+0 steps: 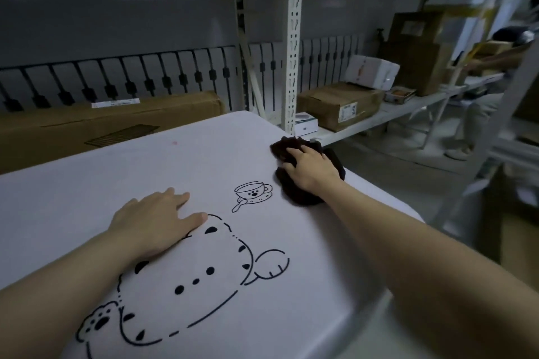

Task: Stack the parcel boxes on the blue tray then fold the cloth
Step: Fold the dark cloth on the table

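Observation:
A dark brown crumpled cloth (300, 195) lies near the right edge of the white table (145, 172), which has a black cartoon drawing on it. My right hand (309, 167) rests on top of the cloth, fingers spread and bent into the fabric. My left hand (157, 221) lies flat on the table, palm down, to the left of the cloth and apart from it. No blue tray shows in this view. Cardboard parcel boxes (338, 103) sit on the shelf behind the table.
A white metal shelving rack (294, 46) stands behind the table, holding a white box (372, 71) and tall brown boxes (414, 52). A long flat carton (110, 122) lies at the back left. Another person (478, 114) stands at the far right.

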`<state>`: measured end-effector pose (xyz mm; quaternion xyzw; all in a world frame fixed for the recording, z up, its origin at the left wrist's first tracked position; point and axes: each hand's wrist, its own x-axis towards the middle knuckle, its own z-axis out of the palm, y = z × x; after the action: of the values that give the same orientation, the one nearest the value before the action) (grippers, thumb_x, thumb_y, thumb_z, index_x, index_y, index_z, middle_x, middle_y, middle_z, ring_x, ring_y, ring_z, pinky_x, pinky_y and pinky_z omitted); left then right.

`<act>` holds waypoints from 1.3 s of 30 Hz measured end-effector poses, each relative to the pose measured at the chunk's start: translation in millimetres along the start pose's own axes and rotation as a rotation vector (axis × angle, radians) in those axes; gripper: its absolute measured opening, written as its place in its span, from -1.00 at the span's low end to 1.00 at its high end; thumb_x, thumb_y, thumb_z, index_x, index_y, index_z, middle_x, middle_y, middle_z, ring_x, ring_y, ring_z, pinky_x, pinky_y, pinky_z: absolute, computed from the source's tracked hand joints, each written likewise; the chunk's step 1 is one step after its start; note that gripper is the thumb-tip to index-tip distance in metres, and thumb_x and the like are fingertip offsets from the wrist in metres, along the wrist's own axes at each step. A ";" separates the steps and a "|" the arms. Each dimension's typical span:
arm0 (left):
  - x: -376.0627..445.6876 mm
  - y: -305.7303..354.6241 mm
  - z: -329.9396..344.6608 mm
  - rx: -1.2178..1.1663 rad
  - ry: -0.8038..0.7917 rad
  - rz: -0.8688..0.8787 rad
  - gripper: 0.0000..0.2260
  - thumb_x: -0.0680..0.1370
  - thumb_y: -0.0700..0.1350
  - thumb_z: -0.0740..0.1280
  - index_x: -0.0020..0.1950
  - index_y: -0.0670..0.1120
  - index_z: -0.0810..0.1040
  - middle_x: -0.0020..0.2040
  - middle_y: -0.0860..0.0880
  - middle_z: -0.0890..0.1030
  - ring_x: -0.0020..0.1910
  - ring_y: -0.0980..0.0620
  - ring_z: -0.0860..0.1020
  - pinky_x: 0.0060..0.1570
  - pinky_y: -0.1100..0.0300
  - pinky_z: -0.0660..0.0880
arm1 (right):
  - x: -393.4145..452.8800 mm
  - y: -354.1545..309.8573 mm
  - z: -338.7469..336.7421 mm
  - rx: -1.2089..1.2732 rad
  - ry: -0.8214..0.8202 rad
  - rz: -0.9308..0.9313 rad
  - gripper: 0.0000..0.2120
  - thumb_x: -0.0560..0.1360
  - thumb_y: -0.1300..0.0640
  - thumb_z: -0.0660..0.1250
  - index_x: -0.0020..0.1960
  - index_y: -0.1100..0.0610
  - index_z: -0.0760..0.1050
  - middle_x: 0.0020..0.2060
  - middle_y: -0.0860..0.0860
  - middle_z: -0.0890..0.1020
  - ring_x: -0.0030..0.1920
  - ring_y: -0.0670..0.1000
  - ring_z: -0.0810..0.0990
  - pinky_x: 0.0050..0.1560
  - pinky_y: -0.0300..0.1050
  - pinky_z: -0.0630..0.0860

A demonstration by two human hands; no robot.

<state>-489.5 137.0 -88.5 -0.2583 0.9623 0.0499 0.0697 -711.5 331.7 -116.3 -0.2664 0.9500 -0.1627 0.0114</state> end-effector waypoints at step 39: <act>-203.4 -104.6 27.2 0.035 0.108 -0.211 -0.67 0.55 0.20 0.20 0.04 -0.04 0.49 0.11 -0.05 0.56 0.06 -0.11 0.51 -0.06 0.12 0.38 | -96.7 -90.1 30.8 -0.037 -0.014 0.032 -0.57 0.59 -0.09 0.12 0.35 0.11 0.42 0.38 0.21 0.40 0.39 0.27 0.34 0.41 0.24 0.23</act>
<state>-259.5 150.2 -89.0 -0.3593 0.9327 0.0115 0.0271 -579.9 299.2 -123.3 -0.2526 0.9568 -0.1430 0.0155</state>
